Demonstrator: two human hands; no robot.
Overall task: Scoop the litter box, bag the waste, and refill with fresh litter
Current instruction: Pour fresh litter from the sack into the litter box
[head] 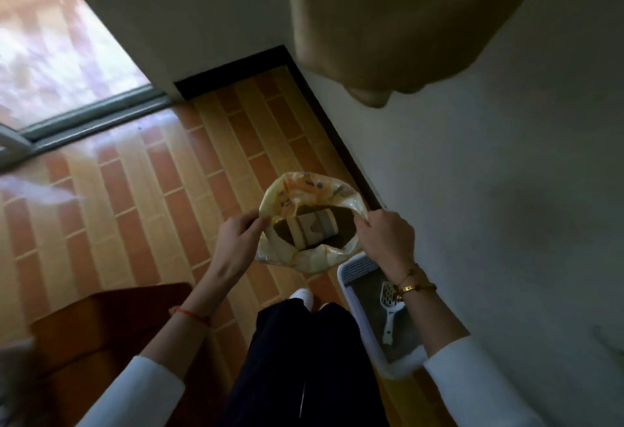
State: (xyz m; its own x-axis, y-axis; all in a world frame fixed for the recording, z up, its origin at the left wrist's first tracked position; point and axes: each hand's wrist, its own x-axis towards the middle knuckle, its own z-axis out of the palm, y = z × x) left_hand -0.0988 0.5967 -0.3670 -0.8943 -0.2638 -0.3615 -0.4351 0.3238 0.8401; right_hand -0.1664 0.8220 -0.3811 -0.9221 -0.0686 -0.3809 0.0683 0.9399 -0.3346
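Near the frame's centre, left hand (236, 240) and right hand (385, 237) pinch opposite rims of the plastic bag (304, 190), holding it open.

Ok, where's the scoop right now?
The scoop lies inside the litter box on the floor, lower right, below the right hand.
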